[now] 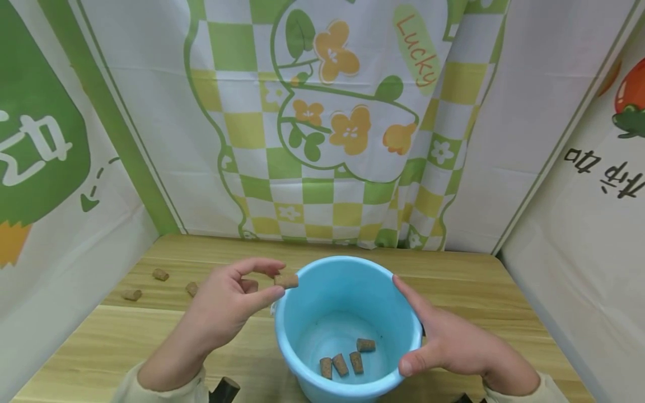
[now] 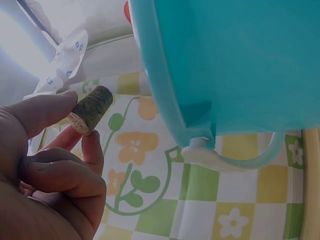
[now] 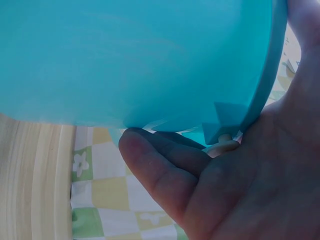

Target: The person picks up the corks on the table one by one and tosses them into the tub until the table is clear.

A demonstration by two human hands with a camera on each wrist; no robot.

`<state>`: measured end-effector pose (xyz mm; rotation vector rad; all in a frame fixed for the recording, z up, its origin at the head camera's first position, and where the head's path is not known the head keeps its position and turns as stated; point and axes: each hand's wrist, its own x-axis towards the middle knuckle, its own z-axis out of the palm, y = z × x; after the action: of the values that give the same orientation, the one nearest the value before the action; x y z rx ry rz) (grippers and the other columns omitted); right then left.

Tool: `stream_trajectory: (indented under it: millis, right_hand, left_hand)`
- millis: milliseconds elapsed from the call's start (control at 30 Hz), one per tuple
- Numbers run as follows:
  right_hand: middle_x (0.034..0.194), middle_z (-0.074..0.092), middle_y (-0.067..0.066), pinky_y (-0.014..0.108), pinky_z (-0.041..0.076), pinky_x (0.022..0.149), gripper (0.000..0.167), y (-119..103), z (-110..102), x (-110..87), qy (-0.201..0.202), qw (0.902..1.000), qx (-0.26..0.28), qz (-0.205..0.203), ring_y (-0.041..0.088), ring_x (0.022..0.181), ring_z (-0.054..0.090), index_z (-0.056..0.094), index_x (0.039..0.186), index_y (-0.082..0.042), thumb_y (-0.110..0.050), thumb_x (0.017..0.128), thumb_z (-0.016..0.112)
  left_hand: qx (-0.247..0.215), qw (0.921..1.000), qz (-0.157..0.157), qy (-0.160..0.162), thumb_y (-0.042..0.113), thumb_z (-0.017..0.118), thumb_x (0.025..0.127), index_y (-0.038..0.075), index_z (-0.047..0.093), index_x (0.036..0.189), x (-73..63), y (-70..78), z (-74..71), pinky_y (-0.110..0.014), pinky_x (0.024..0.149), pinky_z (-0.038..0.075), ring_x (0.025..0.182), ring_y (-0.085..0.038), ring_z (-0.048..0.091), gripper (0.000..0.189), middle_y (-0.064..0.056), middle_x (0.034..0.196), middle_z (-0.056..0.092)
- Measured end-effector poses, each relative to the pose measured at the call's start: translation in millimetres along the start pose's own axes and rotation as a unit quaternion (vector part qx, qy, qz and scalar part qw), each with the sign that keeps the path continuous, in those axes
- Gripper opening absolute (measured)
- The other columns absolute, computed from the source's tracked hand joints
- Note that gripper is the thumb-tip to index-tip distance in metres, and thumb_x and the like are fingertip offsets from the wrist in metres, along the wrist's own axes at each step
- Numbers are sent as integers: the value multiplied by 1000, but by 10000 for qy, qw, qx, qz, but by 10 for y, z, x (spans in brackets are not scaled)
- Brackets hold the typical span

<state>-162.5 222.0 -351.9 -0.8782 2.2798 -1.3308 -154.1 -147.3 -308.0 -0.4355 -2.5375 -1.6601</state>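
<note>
My left hand [image 1: 227, 305] pinches a brown, speckled cork [image 1: 286, 281] between thumb and fingertips, level with the left rim of a light blue bucket [image 1: 347, 313]. In the left wrist view the cork [image 2: 92, 111] is tilted, one pale end towards the camera, apart from the bucket wall. Several more corks [image 1: 356, 362] lie on the bucket's floor, towards its near side. My right hand [image 1: 448, 341] grips the bucket's right side, thumb at the rim. In the right wrist view its fingers [image 3: 160, 175] bend against the outer wall beside the handle joint.
On the wooden table [image 1: 237, 364], three loose corks lie to the left: one cork [image 1: 160, 274] at the back, another [image 1: 132, 295] nearer, a third [image 1: 191, 289] partly behind my left hand. A checked curtain [image 1: 327, 190] hangs behind the table, with printed cloth walls on both sides.
</note>
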Motion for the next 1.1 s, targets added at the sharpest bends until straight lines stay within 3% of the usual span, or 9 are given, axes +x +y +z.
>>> stream_trajectory:
  millis: [100, 233, 433, 600, 700, 833, 967, 1033, 1100]
  right_hand:
    - [149, 36, 21, 34, 49, 90, 122, -4, 3, -1, -15, 10000, 29, -57, 34, 115, 56, -6, 160, -25, -29, 81, 86]
    - [149, 36, 21, 35, 49, 89, 122, -4, 7, 2, -40, 9999, 51, -125, 35, 115, 56, -6, 160, -26, -29, 81, 86]
    - [149, 38, 19, 34, 49, 90, 122, 1, 13, 3, -1, 9999, -121, -102, 33, 115, 56, -6, 160, -26, -31, 81, 86]
    - [147, 40, 18, 32, 47, 90, 123, 5, 13, 3, 37, 9998, -211, 0, 32, 115, 57, -6, 161, -25, -32, 80, 87]
    - [148, 38, 19, 33, 48, 90, 122, 7, 10, 4, 14, 9999, -118, -11, 33, 115, 56, -6, 161, -24, -31, 81, 86]
    - [150, 36, 19, 33, 48, 90, 122, 6, 12, 1, 5, 10000, -66, -56, 34, 116, 55, -6, 161, -23, -30, 81, 86]
    - [151, 35, 20, 33, 48, 90, 122, 9, 14, -6, 23, 10000, -39, -26, 34, 116, 56, -6, 161, -23, -29, 81, 86]
    - [151, 35, 20, 33, 48, 90, 122, 9, 13, -7, 26, 10000, -12, -12, 34, 116, 56, -6, 161, -23, -28, 81, 86]
    - [150, 35, 21, 33, 48, 90, 122, 7, 11, -7, 22, 10000, 11, -1, 34, 115, 56, -6, 161, -23, -27, 81, 86]
  left_hand:
    - [-82, 9999, -56, -89, 24, 81, 86, 13, 68, 124, 22, -33, -3, -25, 40, 30, 49, -12, 43, 42, -4, 120, 65]
    - [-218, 9994, -217, -159, 20, 80, 87, 11, 62, 133, 32, -99, -35, -27, 43, 35, 59, -18, 60, 51, -8, 132, 60]
    - [-175, 9992, -342, -76, 27, 82, 85, 13, 59, 137, 25, -200, -98, -35, 61, 49, 76, -21, 69, 58, -9, 137, 56]
    - [-147, 9990, -412, -11, 27, 82, 85, 13, 59, 138, 10, -257, -131, -40, 72, 50, 83, -21, 70, 59, -9, 137, 56]
    - [-135, 9986, -517, 5, 29, 82, 85, 13, 57, 139, 1, -298, -158, -38, 69, 50, 82, -20, 69, 62, -10, 140, 54]
    - [-123, 9973, -717, 110, 34, 81, 86, 16, 53, 144, 10, -439, -255, -30, 49, 43, 57, -11, 53, 66, -12, 149, 43]
    - [-831, 9920, -782, 545, 26, 76, 91, 14, 47, 149, 30, -673, -481, -22, 40, 33, 44, -5, 33, 66, -16, 160, 17]
    - [-1450, 9828, -739, 877, 19, 74, 94, 14, 47, 149, 24, -801, -638, -19, 42, 32, 44, -3, 28, 62, -15, 163, 8]
    - [-2029, 9684, -735, 1252, 13, 73, 93, 17, 51, 146, 10, -932, -805, -17, 43, 31, 45, -3, 24, 57, -9, 163, 12]
